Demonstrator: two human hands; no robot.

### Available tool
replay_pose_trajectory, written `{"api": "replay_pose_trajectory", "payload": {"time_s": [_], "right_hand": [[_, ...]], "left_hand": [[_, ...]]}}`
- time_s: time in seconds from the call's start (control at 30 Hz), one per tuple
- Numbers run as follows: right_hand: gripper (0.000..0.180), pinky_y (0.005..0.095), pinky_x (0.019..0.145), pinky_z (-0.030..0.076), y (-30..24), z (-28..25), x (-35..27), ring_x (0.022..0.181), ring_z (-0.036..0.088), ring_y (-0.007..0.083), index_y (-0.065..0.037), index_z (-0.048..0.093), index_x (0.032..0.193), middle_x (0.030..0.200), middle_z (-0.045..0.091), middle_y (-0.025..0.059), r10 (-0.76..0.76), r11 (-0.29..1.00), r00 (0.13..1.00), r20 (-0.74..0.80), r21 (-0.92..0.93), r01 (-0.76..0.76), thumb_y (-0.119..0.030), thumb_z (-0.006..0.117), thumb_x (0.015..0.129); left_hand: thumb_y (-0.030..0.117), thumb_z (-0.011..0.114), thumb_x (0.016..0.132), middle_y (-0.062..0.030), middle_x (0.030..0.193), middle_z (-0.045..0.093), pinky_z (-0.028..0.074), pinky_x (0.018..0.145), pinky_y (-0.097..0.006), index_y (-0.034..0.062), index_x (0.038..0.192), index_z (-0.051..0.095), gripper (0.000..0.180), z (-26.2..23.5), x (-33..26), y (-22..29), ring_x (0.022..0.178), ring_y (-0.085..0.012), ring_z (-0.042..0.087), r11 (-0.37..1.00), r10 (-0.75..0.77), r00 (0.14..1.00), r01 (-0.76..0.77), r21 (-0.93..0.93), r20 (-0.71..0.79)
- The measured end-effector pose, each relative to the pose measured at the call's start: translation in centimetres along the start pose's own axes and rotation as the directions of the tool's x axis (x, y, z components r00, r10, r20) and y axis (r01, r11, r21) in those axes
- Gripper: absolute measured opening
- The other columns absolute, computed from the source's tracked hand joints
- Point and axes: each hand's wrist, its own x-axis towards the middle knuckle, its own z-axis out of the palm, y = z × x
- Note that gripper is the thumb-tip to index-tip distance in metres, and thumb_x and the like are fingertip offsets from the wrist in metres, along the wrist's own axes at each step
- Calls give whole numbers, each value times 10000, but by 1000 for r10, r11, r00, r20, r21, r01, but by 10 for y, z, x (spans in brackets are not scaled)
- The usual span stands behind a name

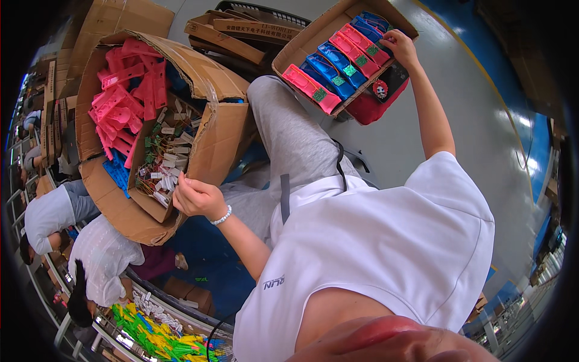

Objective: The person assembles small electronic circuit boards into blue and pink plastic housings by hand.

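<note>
My right hand [400, 47] reaches to the far right edge of a shallow cardboard tray [292, 59]. Its fingers are pinched at the end of a blue plastic shell [369, 28]; what lies between them is hidden. Pink shells [310, 88] and blue shells lie side by side in the tray, with small green circuit boards [319, 95] and thin wires on them. My left hand [199, 198], a beaded bracelet at its wrist, is closed at the near edge of a box section holding small white wired parts [172, 161]. I cannot make out anything in its fingers.
The large open carton [211, 136] also holds a heap of pink plastic shells [123, 99] and a few blue ones [119, 173]. Flattened cardboard [241, 36] lies beyond. Two people bend over at the left, near a pile of yellow and green parts [160, 341].
</note>
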Motion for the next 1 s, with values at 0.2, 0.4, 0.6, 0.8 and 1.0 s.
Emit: {"api": "replay_pose_trajectory", "payload": {"time_s": [0.2, 0.4, 0.6, 0.8, 1.0], "right_hand": [[230, 310, 696, 471, -6, 0, 1, 733, 577, 168, -61, 676, 934, 819, 588, 41, 10, 1000, 1000, -8, -28, -10, -250, 746, 822], [219, 371, 797, 502, -10, -12, 0, 883, 627, 257, -70, 655, 928, 933, 634, 75, -44, 998, 992, 122, -28, 47, -253, 721, 828], [173, 373, 810, 496, 2, -17, 0, 925, 604, 289, -43, 636, 904, 1012, 592, 116, -424, 903, 905, 1, -65, 424, -100, 735, 774], [149, 353, 809, 496, -9, -12, 1, 911, 592, 290, -11, 608, 886, 995, 558, 111, -290, 956, 948, 133, 89, 280, -22, 695, 766], [144, 351, 810, 491, -5, -23, -5, 909, 587, 283, -12, 609, 893, 1000, 551, 109, -247, 966, 953, 173, 117, 229, -10, 684, 771]], "left_hand": [[47, 491, 964, -129, 817, 673, 466, 762, -418, -29, 1011, 638, 172, -1, 0, 2, 728, -305, 634, 1000, -13, 1000, 13, -4, -6], [43, 489, 963, -128, 814, 670, 460, 757, -415, -31, 1015, 636, 173, 0, 1, 3, 728, -305, 630, 1000, -11, 1000, 11, -9, -17], [74, 503, 961, -128, 868, 702, 448, 718, -433, -16, 977, 671, 191, 2, -1, 2, 729, -344, 608, 996, -64, 997, 61, -59, -43], [71, 499, 963, -126, 846, 694, 449, 721, -431, -19, 979, 664, 188, 0, -2, 1, 716, -337, 608, 998, -39, 998, 36, -44, -50], [71, 499, 966, -126, 837, 689, 452, 725, -430, -18, 985, 660, 185, 6, 0, 4, 710, -331, 606, 997, -28, 999, 25, -68, -42]]}}
